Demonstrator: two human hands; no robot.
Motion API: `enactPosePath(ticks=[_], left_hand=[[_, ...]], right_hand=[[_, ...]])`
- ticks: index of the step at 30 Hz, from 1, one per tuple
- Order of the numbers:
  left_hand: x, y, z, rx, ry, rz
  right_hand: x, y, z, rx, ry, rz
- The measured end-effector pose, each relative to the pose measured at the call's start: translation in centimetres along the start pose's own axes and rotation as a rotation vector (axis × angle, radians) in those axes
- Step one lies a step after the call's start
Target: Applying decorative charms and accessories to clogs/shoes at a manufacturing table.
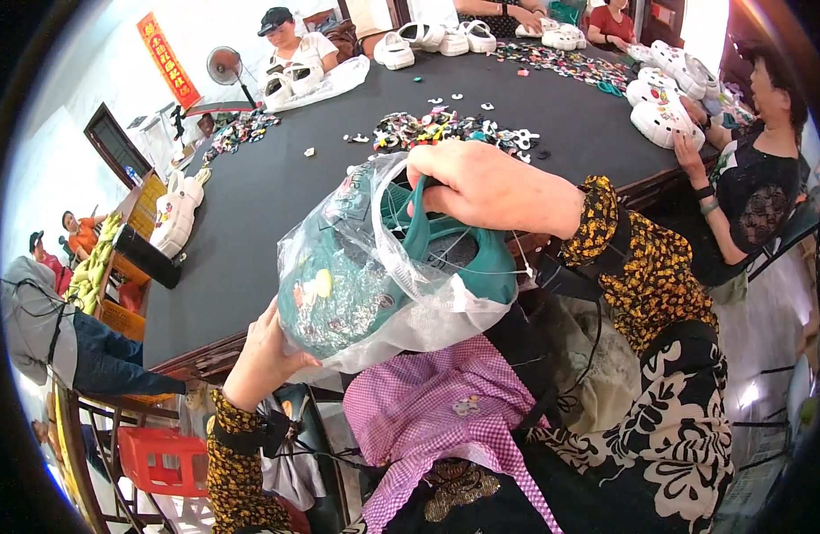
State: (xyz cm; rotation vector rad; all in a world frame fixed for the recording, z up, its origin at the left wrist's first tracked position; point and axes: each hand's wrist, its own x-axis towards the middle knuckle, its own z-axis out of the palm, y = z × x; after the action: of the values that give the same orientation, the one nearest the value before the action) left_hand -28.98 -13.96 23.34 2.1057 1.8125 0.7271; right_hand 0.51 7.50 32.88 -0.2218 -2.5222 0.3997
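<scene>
A pair of teal-green clogs (488, 267) with small colourful charms sits partly inside a clear plastic bag (374, 353), held above the near edge of the table. My right hand (486, 185) has its fingers curled round a heel strap at the bag's mouth. White tag strings hang across the heel end, which sticks out of the bag. My left hand (267, 354) grips the bagged toe end from the lower left, thumb below; its other fingers are partly hidden behind the bag.
A dark table (250, 227) holds a pile of colourful shoe charms (441, 127) just beyond my hands. White clogs (177, 214) stand at the left beside a black cylinder (146, 255). Co-workers sit around the table; one at right handles white clogs (661, 116). A red stool (163, 458) stands lower left.
</scene>
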Motion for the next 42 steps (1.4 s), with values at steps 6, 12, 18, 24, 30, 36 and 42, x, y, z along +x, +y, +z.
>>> enactPosePath(ticks=[6, 12, 18, 24, 30, 36, 42], left_hand=[[0.0, 0.4, -0.4, 0.500, -0.094, 0.024], [-0.3, -2.4, -1.0, 0.639, 0.147, 0.040], [0.5, -3.7, -3.1, 0.764, 0.289, 0.032], [0.2, -4.2, -4.2, 0.708, 0.325, 0.021], [0.6, -0.5, -6.5, -0.045, -0.349, -0.208], [6.9, -0.1, -5.6, 0.010, -0.060, -0.114], [13.5, 3.6, -1.3, 0.099, -0.049, 0.209]], right_hand=[[-0.2, 1.3, 0.6, -0.034, 0.015, 0.004], [-0.5, 0.7, 0.4, -0.095, -0.012, 0.075], [-2.7, 0.5, 1.0, -0.176, 0.060, -0.215], [-4.3, 0.1, 1.6, -0.222, 0.244, -0.613], [-5.7, 0.2, 0.1, -0.428, 0.098, -0.654], [-6.7, -0.5, 1.3, -0.448, 0.025, -0.742], [-7.9, -0.3, 1.6, -0.478, 0.018, -0.703]])
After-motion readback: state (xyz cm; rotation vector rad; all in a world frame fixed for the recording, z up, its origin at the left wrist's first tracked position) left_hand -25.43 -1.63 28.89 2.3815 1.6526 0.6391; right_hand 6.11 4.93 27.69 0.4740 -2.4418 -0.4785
